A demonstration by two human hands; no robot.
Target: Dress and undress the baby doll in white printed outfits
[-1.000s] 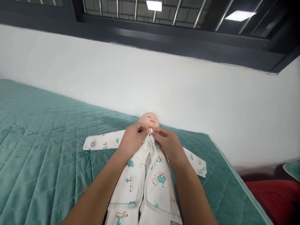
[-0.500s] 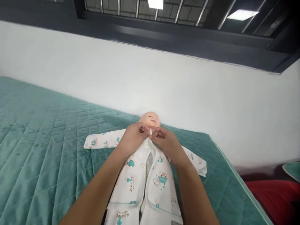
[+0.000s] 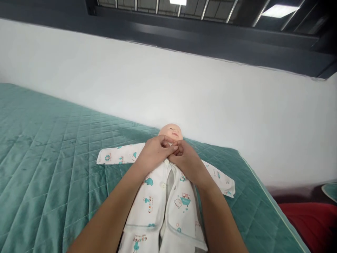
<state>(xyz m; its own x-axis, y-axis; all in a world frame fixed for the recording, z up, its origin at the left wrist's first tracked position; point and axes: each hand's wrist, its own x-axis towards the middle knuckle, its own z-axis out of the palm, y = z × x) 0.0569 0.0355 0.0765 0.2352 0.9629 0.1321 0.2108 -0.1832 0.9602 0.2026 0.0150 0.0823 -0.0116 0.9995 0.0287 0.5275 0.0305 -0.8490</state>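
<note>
A baby doll lies on its back, its head toward the wall. It wears a white printed jacket whose sleeves spread out to both sides. My left hand and my right hand meet just under the doll's chin, fingertips pinched together at the jacket's collar. The piece of collar between them is hidden by my fingers. Below my hands the jacket front hangs apart, with a round button on its left edge. White printed trousers show under the hem.
A green quilted cover lies beneath the doll, its edge running down at the right. Behind it rises a white wall, with a dark window frame and metal bars above. A red object stands at the lower right.
My fingers have drawn closer together at the collar. The small white bit of fabric seen between them before is now covered. The whole view has shifted slightly.
</note>
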